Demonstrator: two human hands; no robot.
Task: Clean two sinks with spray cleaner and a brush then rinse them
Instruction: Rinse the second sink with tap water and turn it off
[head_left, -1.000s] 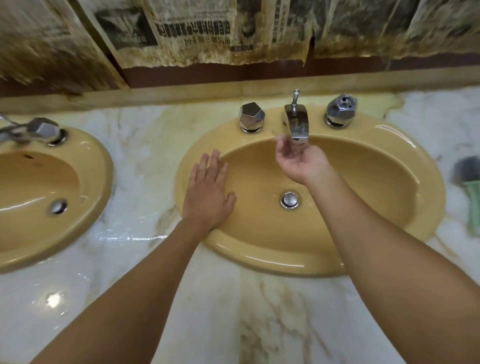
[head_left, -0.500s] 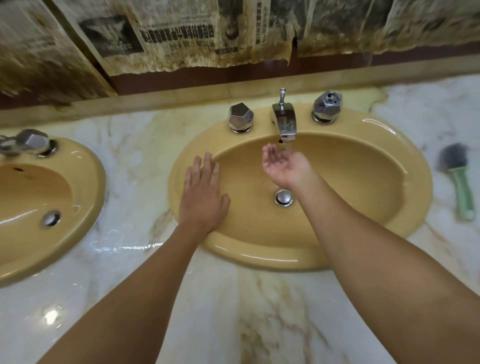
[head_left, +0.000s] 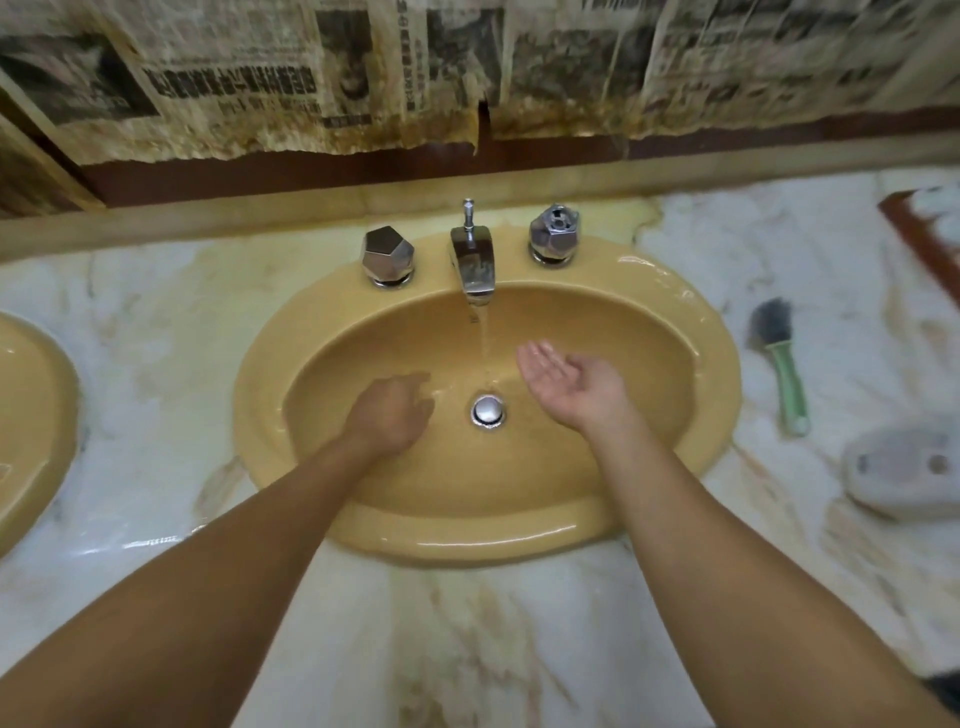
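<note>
Tap (head_left: 471, 260) on: your left grip (head_left: 389, 415) is open, palm-down in the sink (head_left: 675, 312), right grip (head_left: 571, 382) cupped empty to splash rinse water.

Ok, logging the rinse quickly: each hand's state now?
Left hand: open, palm down in the sink, holding nothing.
Right hand: open, palm up beside the water stream, empty.

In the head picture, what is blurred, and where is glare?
Head view: the left hand in the mustard-yellow oval sink is motion-blurred; the palm-up right hand is sharper; glare streaks the sink's near rim; the green-handled brush looks soft.
</note>
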